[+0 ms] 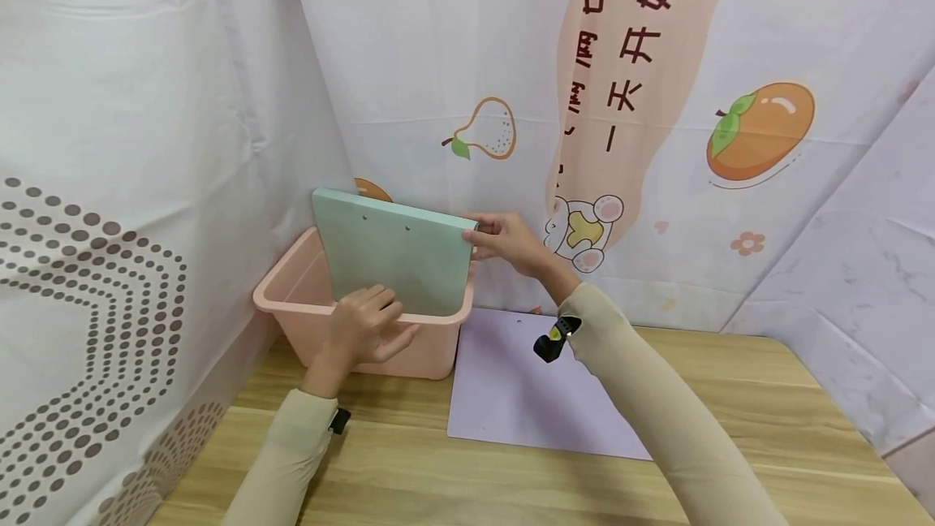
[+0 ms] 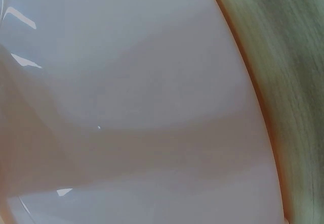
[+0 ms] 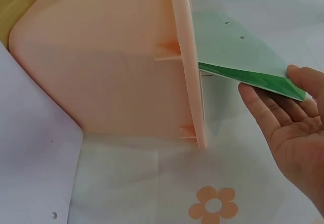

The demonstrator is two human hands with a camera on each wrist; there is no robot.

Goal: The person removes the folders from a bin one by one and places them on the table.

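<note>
Right wrist view gives the grip best: the right hand pinches the upper corner of a pale green folder, thumb on the near face and fingers behind, the gap closed down to the folder's own thickness. From that grip the folder runs leftward and down, its top edge slanting, two small rivets near that edge, its lower part inside a pink bin and its upper part standing above the rim. Just below and left of the grip, at the bin's front rim, is the left hand, fingers loosely bent and thumb spread away; it does not have hold of the folder, and whether it rests on the rim I cannot tell. Below the grip and beside the bin, a purple board lies flat on the wooden table. Farthest off, behind the grip, hangs a printed cloth with fruit and lettering. The step in hand looks to be guiding the folder at the bin's mouth; a single moment doesn't settle whether inward or outward. Either way, I'd judge the next move calls for a firm pinch, the folder kept upright and its edges clear of the rim.
</note>
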